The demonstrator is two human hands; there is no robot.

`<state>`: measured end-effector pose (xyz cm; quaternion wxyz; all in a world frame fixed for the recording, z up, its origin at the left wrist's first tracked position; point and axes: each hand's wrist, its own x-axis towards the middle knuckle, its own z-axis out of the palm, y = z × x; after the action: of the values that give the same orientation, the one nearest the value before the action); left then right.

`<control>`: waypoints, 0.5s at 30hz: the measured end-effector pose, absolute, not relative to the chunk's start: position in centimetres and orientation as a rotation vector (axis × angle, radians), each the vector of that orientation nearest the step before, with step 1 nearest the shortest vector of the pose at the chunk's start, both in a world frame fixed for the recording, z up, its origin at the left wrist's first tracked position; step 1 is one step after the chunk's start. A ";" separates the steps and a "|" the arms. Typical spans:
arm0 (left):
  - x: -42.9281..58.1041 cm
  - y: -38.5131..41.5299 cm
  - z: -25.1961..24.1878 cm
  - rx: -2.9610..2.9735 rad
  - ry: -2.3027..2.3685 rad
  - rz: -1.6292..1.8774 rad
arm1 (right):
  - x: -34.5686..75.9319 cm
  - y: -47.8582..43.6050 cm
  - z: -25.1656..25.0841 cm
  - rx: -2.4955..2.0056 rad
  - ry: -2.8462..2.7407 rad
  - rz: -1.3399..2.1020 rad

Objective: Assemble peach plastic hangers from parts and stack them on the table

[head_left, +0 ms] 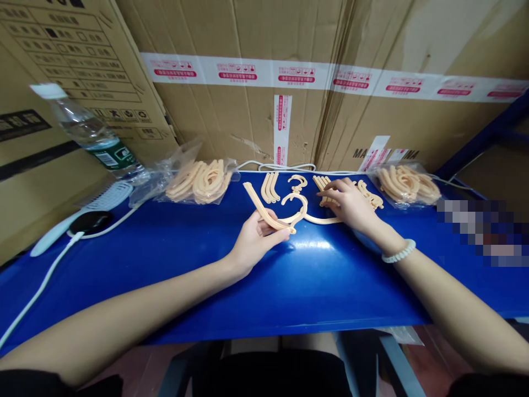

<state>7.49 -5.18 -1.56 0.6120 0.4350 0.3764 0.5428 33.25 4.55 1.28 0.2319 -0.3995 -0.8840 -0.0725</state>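
Observation:
My left hand (260,237) is closed around a peach plastic hanger arm (257,201), which slants up to the left. A curved hanger hook (305,205) meets or overlaps its lower end; whether they are joined I cannot tell. Behind these, another hanger arm (324,219) lies on the blue table (264,292), its right end passing under my right hand. My right hand (349,204) reaches over a row of straight hanger arms (321,182), fingers bent and apart, partly covering them. More loose arms (270,187) and small hooks (297,182) lie at the back, with a pile of hooks (370,196) right of my right hand.
Clear bags of hanger parts stand at the back left (202,181) and back right (407,183). A water bottle (95,135), a light-blue paddle-shaped object (82,218) and a black disc with a white cable (91,222) are at left. Cardboard boxes (231,116) wall the back.

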 end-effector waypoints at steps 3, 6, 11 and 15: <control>7.6 -5.2 -1.6 0.995 0.860 1.257 | 33.4 5.5 0.3 -1.103 -2.516 -0.224; 7.6 -5.2 -1.6 0.990 0.853 1.262 | 33.3 5.7 -0.2 -1.063 -2.535 -0.135; 7.5 -5.2 -1.6 0.992 0.854 1.259 | 33.1 5.8 0.0 -0.993 -2.459 0.037; 7.5 -5.2 -1.6 0.994 0.847 1.257 | 32.6 4.6 1.0 -1.043 -2.094 0.276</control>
<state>7.45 -5.19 -1.62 0.6167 0.4316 0.3680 0.5459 32.56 4.60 1.01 0.3828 -0.4091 -0.8212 0.1083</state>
